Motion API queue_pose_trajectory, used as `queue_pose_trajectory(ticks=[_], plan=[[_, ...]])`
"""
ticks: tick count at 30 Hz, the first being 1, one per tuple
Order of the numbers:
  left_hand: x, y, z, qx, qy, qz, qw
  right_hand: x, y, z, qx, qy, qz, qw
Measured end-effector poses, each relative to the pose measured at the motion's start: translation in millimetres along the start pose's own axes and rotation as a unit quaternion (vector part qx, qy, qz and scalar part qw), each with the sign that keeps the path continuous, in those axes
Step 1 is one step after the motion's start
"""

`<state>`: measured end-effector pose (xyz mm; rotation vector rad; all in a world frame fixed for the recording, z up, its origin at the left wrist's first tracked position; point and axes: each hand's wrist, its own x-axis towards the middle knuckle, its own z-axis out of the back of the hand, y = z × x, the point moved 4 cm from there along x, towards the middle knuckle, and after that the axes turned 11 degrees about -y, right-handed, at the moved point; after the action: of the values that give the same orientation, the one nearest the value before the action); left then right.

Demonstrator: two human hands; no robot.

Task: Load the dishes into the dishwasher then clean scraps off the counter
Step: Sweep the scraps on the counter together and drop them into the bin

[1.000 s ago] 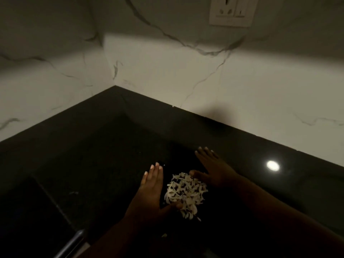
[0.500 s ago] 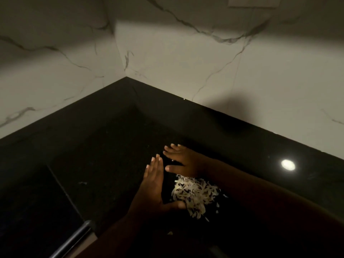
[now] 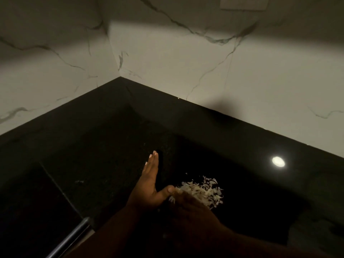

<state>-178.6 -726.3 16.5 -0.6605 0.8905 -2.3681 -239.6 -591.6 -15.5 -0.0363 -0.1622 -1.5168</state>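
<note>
**A:** You have the scraps [image 3: 202,192] in a pale, shredded heap on the black counter [image 3: 111,146], just right of the frame's center and low down. Your left hand [image 3: 151,185] stands on edge at the heap's left side, fingers straight and together, thumb spread out so its tip touches the nearest shreds.

**B:** And your right hand [image 3: 188,203]?

**A:** It lies over the heap's near edge, dark and blurred, so you cannot tell how its fingers sit or whether they hold any shreds.

**B:** How much room do you have around the heap?

**A:** Bare counter runs away from it toward the upper left, up to the corner where the two marble walls [image 3: 186,71] meet. At lower left a metal bar handle [image 3: 68,239] slants along the counter's front edge. To the right, a round light reflection [image 3: 278,161] shines on the glossy surface, well apart from the scraps. A wall socket [image 3: 243,3] sits at the top right of the frame.
</note>
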Motion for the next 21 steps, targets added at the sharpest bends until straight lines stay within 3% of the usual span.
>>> queue_pose_trajectory(ticks=[3, 4, 8, 10, 12, 13, 14, 16, 18, 21], plan=[[1, 3, 0, -0.024, 0.003, 0.030, 0.999, -5, 19, -21, -0.057, -0.064, -0.034, 0.996], [1, 3, 0, -0.024, 0.009, 0.033, 0.999, -4, 17, -14, -0.072, -0.106, -0.038, 0.991], [3, 1, -2, -0.019, 0.023, 0.036, 0.999, -3, -10, 37, -0.094, -0.158, -0.070, 0.980], [4, 2, -2, -0.010, 0.032, 0.042, 0.999, -14, -26, 53, -0.038, -0.228, -0.102, 0.968], [4, 1, -2, -0.003, 0.039, 0.038, 0.998, -35, -45, 65, 0.081, -0.338, -0.151, 0.925], [4, 1, -2, 0.002, 0.042, 0.033, 0.999, -45, -54, 68, 0.126, -0.336, -0.198, 0.912], [4, 1, -3, 0.012, 0.047, 0.025, 0.999, -53, -62, 68, 0.151, -0.287, -0.264, 0.908], [4, 0, -6, 0.043, 0.056, 0.005, 0.998, -65, -69, 56, 0.154, -0.114, -0.368, 0.910], [4, -2, -8, 0.090, 0.075, -0.014, 0.993, -63, -62, 45, 0.099, 0.000, -0.371, 0.923], [5, -3, -10, 0.155, 0.111, -0.032, 0.981, -35, -48, 32, 0.081, -0.003, -0.335, 0.939]])
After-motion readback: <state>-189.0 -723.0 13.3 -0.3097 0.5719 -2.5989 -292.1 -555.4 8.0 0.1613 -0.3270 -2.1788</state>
